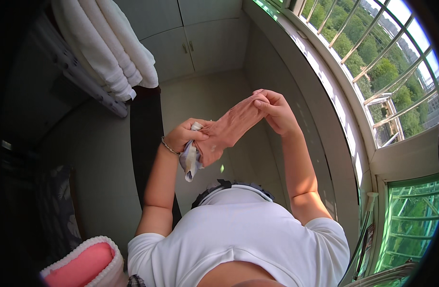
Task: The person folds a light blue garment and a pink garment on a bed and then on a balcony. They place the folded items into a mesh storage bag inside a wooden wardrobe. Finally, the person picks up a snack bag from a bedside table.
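Fabric of a dusty pink, by its shape most likely a sock (236, 122), was stretched on a slant between the person's two hands, up in the air in front of the white shirt (238, 225) and above the pale floor (181, 100). The right hand (277, 112) was closed on its upper end, thumb and fingers pinching the edge. The left hand (188, 131) was closed too, its thumb over the lower part of the sock, and a crumpled blue-and-white cloth (189, 162) was bunched in the same grip, hanging below the fingers. Whether that cloth was a second sock could not be told, nor which end of the pink one was the cuff.

The step in hand looked like pulling the sock straight and easing out its wrinkles. The next move seemed to call for a firm pinch from the right hand while the left hand sorted one piece from the other; loosening the left altogether would risk dropping the blue-and-white cloth. White towels (109, 52) hung at the upper left, well apart from both hands.
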`<state>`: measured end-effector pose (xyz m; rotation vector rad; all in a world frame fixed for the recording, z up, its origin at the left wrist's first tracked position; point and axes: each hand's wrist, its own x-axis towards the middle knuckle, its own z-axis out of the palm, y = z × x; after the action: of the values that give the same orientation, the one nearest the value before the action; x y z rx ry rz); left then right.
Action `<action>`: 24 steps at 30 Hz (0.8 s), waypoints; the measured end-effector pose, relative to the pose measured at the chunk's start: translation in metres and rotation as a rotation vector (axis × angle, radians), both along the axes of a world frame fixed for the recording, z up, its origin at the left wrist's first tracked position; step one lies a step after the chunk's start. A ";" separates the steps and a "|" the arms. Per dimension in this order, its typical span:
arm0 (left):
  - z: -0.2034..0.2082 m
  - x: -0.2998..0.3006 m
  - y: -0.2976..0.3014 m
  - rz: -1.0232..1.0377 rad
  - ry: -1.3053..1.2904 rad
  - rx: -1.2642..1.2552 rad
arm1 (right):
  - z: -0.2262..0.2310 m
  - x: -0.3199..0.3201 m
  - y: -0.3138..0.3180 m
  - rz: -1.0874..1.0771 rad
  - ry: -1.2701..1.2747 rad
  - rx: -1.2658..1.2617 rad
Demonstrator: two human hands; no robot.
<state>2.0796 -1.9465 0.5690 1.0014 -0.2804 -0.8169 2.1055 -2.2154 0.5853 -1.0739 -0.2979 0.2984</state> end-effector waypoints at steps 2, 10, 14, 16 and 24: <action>-0.004 0.000 0.000 0.024 -0.009 -0.011 | -0.004 0.003 -0.002 -0.011 -0.006 0.029; -0.012 0.005 0.001 0.060 -0.091 0.020 | 0.002 0.002 0.005 -0.120 0.251 0.363; -0.023 0.010 0.004 0.044 -0.095 0.003 | -0.019 -0.007 0.024 0.186 0.383 0.486; -0.023 0.009 0.003 0.158 -0.072 0.119 | -0.020 -0.008 0.025 0.188 0.408 0.388; -0.058 0.004 -0.003 0.481 0.211 0.097 | -0.011 0.009 0.037 -0.015 0.035 -0.257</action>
<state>2.0840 -1.9500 0.5113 1.0087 0.1804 -0.4926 2.1149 -2.1785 0.5745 -1.3217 -0.2235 0.3480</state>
